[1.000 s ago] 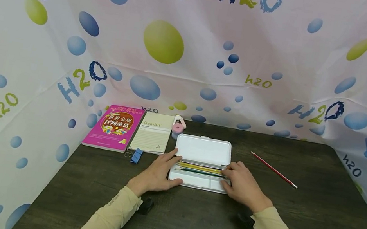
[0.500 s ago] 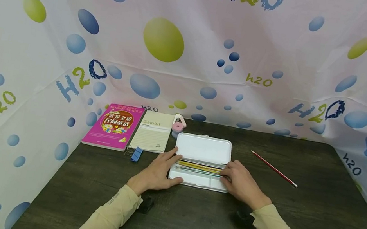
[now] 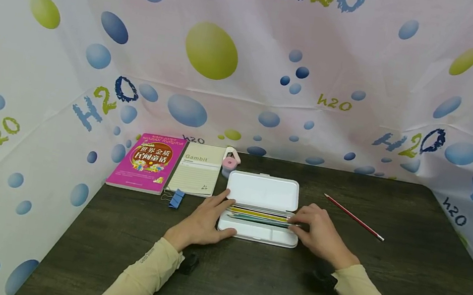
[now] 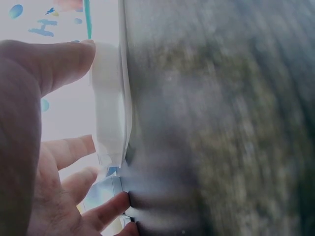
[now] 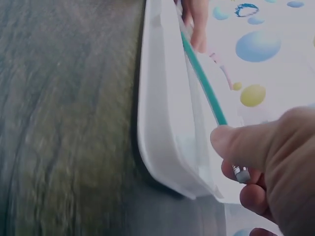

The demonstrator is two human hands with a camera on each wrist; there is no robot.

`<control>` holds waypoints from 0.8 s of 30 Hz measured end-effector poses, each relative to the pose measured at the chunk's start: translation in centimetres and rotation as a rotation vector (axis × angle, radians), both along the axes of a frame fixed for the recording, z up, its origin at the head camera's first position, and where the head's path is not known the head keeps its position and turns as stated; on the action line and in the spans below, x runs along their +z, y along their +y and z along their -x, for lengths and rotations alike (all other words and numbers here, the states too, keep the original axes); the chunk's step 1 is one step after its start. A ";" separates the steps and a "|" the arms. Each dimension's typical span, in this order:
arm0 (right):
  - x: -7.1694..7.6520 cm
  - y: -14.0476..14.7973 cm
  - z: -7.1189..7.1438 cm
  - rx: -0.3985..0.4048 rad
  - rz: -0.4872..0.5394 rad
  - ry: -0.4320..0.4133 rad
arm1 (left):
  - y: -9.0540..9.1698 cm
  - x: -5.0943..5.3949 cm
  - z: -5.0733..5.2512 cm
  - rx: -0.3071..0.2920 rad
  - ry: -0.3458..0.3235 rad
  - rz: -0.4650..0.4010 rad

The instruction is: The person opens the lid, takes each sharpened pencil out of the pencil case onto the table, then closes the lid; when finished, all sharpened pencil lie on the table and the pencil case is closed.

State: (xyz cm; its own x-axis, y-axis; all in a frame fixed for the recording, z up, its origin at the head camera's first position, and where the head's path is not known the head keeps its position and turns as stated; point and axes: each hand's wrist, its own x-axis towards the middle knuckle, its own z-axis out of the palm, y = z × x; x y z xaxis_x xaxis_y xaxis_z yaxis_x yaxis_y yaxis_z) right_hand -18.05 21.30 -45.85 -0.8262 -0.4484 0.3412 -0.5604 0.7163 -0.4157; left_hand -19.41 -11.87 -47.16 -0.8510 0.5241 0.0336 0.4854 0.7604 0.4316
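Fingers (image 5: 253,197), right hand (image 3: 319,232) — snug round green pencil (image 5: 204,82)

Book (image 3: 147,163): "世界金质民间童话" in white on cover's oval; Latin letters along top too small to read surely. Notebook (image 3: 194,174): "Gambit" near top; tiny print at lower right illegible. Backdrop (image 3: 264,24): large "H2O" at top centre, left and right; small "h2o" in green at far left and centre, in dark behind notebook and at right.
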 end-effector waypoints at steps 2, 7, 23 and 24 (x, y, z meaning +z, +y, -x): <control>0.0 0.6 -0.1 -0.006 0.038 0.012 | 0.0 -0.1 0.0 -0.002 0.000 0.002; -0.1 2.8 -0.5 -0.057 0.111 0.038 | -0.1 -0.2 0.1 -0.010 0.005 -0.002; -0.2 10.9 -2.6 -0.337 0.150 0.077 | 0.0 0.0 0.0 -0.008 0.015 0.004; -0.3 11.3 -2.7 -0.355 0.150 0.076 | 0.0 0.0 0.0 -0.005 0.014 0.006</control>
State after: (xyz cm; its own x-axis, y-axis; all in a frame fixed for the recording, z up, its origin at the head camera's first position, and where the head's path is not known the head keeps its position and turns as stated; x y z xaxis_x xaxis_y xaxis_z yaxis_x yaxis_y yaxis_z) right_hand -15.34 32.61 -46.14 -0.8909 -0.0800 0.4471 -0.3218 0.8057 -0.4972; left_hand -19.36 -11.86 -47.13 -0.8476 0.5288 0.0428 0.4955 0.7601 0.4204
